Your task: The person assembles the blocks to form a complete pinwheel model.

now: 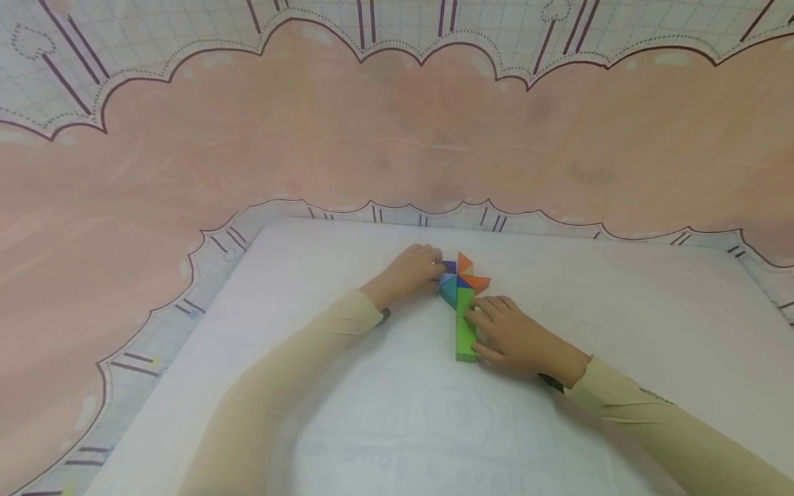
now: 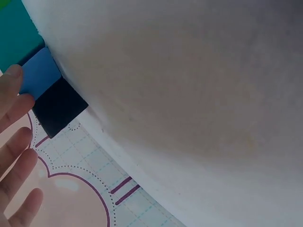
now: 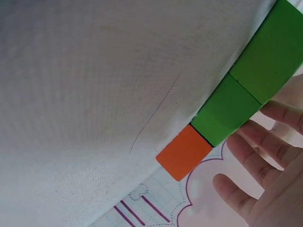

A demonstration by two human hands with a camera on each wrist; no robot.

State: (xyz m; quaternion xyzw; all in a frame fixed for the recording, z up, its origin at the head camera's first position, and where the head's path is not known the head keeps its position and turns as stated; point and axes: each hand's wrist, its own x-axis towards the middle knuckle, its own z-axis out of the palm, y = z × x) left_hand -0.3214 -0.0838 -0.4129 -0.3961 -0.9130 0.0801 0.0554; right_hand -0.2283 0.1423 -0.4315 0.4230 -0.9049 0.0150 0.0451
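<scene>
Colored blocks form a pinwheel shape on the white tabletop, with teal (image 1: 449, 293), dark blue (image 1: 449, 266) and orange (image 1: 477, 283) pieces round its center. A column of green blocks (image 1: 465, 334) runs down from it toward the person; the right wrist view shows a seam between two green blocks (image 3: 227, 109). My left hand (image 1: 409, 272) touches the left side of the pinwheel, its fingertips beside a light blue block (image 2: 41, 73). With extended fingers, my right hand (image 1: 511, 336) touches the right side of the green column. Left fingertips are partly hidden in the head view.
The white tabletop (image 1: 347, 413) carries faint marks near its front. Behind and left of it lies a peach cloth (image 1: 384, 131) with a scalloped, striped border. Both forearms wear beige sleeves (image 1: 298, 351).
</scene>
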